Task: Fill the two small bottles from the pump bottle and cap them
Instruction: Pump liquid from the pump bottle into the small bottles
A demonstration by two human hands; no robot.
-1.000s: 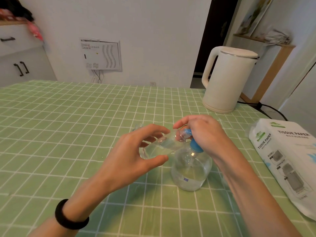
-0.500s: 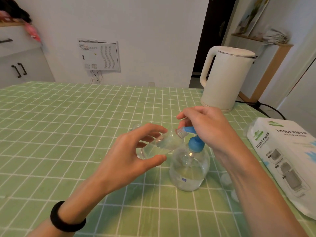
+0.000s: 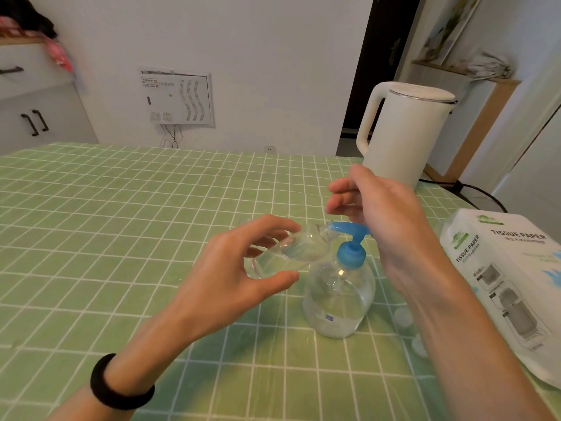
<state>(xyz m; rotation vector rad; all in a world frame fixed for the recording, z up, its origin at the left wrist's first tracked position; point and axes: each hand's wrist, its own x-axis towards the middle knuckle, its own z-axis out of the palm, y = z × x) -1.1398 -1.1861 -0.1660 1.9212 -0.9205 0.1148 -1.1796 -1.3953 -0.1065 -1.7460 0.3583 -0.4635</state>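
Bright, even daylight, soft shadows, slight motion blur, wide-angle bending at edges.

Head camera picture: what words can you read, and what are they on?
"TISSUE PAPER": top of the tissue pack.
"TISSUE PAPER": again, on its side face.
Pack's smaller print: too small to read.
Wall panel: print too small to read.
Pump bottle: blue label, too blurred.

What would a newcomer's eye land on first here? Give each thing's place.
At the table centre, the left hand tilts a small clear bottle to the blue spout of the pump bottle, the right hand open above it. Behind stands a white kettle; a tissue pack lies far right.
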